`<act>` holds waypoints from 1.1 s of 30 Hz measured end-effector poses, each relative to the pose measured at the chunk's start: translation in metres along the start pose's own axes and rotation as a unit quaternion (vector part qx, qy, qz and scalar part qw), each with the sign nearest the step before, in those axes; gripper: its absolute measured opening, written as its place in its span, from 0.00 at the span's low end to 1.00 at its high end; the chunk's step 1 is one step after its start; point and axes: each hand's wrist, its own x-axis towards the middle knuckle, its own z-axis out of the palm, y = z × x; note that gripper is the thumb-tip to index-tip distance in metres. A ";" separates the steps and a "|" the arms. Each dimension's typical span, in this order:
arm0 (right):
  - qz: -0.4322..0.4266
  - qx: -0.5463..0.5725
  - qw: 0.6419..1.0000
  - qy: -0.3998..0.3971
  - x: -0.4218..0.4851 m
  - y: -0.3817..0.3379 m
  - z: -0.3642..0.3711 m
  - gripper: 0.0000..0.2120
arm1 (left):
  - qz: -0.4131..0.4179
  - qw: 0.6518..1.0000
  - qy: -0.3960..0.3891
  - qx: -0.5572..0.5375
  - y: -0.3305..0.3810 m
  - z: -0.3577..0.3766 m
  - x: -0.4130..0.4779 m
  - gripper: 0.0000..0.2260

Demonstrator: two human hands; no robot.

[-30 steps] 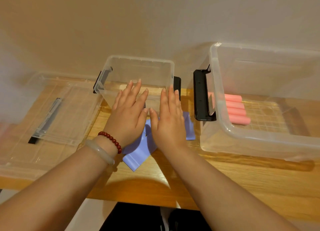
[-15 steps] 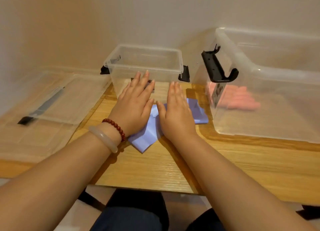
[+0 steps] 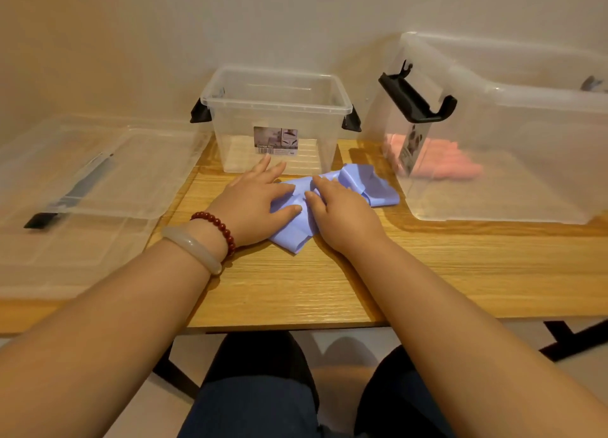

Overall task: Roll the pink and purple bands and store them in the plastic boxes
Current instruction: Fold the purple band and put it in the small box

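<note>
A crumpled purple band [image 3: 362,184] lies on the wooden table in front of the small clear box [image 3: 237,141]. My left hand [image 3: 253,200] rests flat on the band's left part, fingers straight and reaching toward the box. Beside it, my right hand [image 3: 342,214] lies on the band's middle, its fingers bent down and its thumb pinching a fold. Several rolled pink bands [image 3: 441,161] lie inside the large clear box [image 3: 513,190] on the right. The small box holds nothing that I can see.
Two clear lids [image 3: 98,181] with a black clip lie on the left side of the table. The large box has a raised black latch [image 3: 414,98]. A wall stands close behind the boxes. My knees show below the table's front edge.
Both hands have slid back toward me on the purple band, away from the small box. The right hand's fingers went from flat to bent on the band. The view has dropped lower.
</note>
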 end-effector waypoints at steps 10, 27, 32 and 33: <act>0.007 0.108 0.994 0.032 0.002 0.008 -0.002 0.19 | 0.015 0.995 0.072 -0.064 -0.011 0.005 0.004 0.11; -0.041 -0.044 0.996 0.059 0.003 0.013 0.000 0.12 | -0.004 0.985 0.165 -0.048 -0.004 0.003 -0.006 0.09; -0.060 0.098 0.989 0.098 -0.003 0.007 -0.007 0.13 | 0.021 0.993 0.108 -0.041 -0.002 0.001 -0.006 0.16; -0.059 0.110 0.987 0.100 -0.004 0.006 -0.008 0.14 | 0.029 0.995 0.091 -0.037 -0.002 0.000 -0.006 0.20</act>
